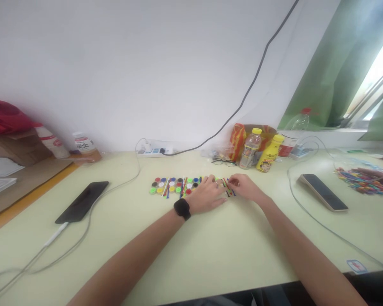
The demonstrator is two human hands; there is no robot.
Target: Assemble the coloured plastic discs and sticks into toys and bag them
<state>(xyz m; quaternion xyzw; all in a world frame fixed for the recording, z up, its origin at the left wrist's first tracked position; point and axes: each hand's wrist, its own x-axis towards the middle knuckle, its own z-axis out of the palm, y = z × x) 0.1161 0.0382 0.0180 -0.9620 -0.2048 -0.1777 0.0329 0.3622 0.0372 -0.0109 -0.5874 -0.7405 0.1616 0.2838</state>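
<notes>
Rows of small round coloured caps [161,185] lie on the pale table, with thin coloured sticks [168,188] standing between groups of them. My left hand [207,195], a black watch [181,208] on its wrist, rests over the right part of the rows. Its fingers are stretched and apart, hiding some caps. Just right of it, my right hand [245,187] has thumb and fingers pinched together beside more thin sticks [229,189] at the row's right end. What lies between those fingertips is too small to make out.
A black phone [82,202] on a cable lies left; another phone-like device [324,192] sits right. Behind are a power strip [155,151], glasses [223,162], a clear bottle [251,148] and a yellow bottle [270,154]. Another person's hand [379,174] touches a colourful pile [364,182] at far right.
</notes>
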